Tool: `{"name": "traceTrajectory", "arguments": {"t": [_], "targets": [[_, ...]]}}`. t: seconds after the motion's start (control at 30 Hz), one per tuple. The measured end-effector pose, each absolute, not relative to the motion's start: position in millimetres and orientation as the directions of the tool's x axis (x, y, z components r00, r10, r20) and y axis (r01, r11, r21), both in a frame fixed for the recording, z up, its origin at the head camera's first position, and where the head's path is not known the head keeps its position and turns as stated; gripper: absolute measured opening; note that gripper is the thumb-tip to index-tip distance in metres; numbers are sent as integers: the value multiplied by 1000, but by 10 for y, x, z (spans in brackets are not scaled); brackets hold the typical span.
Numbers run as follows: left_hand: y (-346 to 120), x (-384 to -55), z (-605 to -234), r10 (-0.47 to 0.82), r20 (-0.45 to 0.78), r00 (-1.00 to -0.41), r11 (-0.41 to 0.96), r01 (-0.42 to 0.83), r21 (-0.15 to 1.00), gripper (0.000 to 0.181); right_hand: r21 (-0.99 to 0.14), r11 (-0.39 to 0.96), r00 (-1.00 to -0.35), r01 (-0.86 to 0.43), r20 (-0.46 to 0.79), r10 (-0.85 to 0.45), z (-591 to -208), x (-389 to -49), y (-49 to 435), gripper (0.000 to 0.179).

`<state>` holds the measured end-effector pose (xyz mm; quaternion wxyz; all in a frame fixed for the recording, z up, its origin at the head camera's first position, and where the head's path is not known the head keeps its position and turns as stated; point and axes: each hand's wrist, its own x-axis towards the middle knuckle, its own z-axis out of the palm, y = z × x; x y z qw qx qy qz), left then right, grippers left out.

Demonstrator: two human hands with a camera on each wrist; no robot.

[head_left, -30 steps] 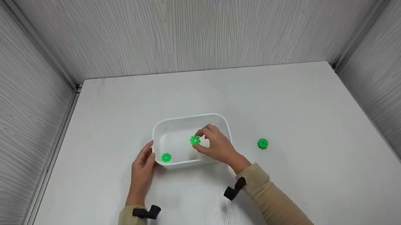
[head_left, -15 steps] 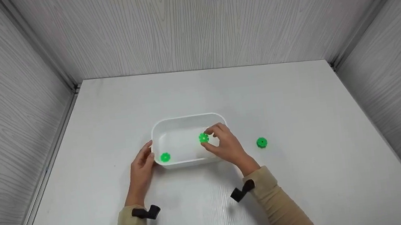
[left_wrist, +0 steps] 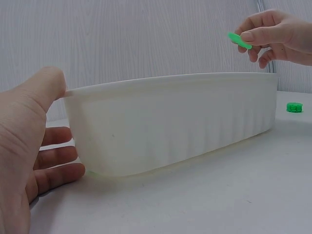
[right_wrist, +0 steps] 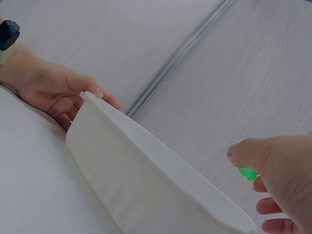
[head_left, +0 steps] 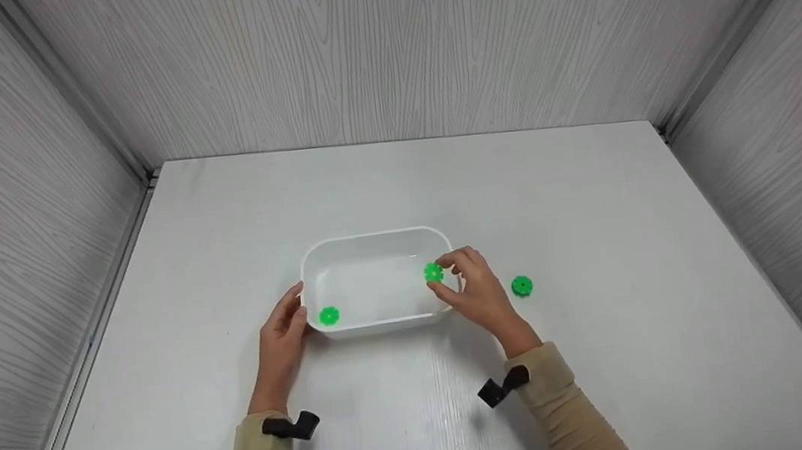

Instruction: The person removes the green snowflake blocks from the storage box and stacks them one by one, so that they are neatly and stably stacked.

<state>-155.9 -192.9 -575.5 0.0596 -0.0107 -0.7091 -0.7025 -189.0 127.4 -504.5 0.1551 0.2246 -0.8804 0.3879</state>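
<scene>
My left hand [head_left: 284,348] holds the left end of a white plastic tub [head_left: 370,281]. In the left wrist view its thumb lies at the rim, with curled fingers against the outer side wall. My right hand [head_left: 483,293] pinches a thin green flower-shaped disc [head_left: 434,272] between thumb and fingertips. In the head view that disc overlaps the tub's right end; the left wrist view shows it [left_wrist: 240,41] tilted and above the rim. A second green flower-shaped disc [head_left: 329,315] lies inside the tub, in the near left corner.
To the right of the tub, a small stack of green notched discs [head_left: 522,286] sits on the white table [head_left: 642,288]. Grey wood-grain panels [head_left: 381,53] close off the back and both sides.
My right hand has moved to the right with the green disc, from over the middle of the tub to its right end. The left hand stays at the tub's left end.
</scene>
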Motion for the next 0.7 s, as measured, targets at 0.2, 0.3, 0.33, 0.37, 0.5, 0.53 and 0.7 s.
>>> {"name": "traceTrajectory", "arguments": {"t": [0.2,0.3,0.33,0.37,0.5,0.53,0.7], "targets": [[-1941,-1573,-5733,-66,72,-995,-1,72,997,42,-641,572,-853,-512,461,-247,-5081,-1850,1384,28],[-1933,-1551,-5674,-64,60,-996,4,60,998,42,-638,574,-849,-514,472,-237,-5093,-1836,1447,28],[-1925,-1537,-5643,-61,56,-997,8,56,998,42,-637,575,-849,-513,476,-230,-5098,-1830,1469,28],[-1918,-1525,-5616,-60,54,-997,15,53,998,42,-637,575,-848,-513,481,-223,-5104,-1824,1491,28],[-1890,-1479,-5514,-63,60,-996,20,59,998,42,-657,568,-856,-496,481,-190,-5140,-1812,1575,26],[-1887,-1474,-5502,-64,66,-996,15,65,998,41,-664,569,-862,-485,475,-180,-5154,-1812,1596,26],[-1879,-1465,-5479,-56,91,-994,16,91,996,42,-701,577,-895,-418,427,-129,-5221,-1796,1702,25]]}}
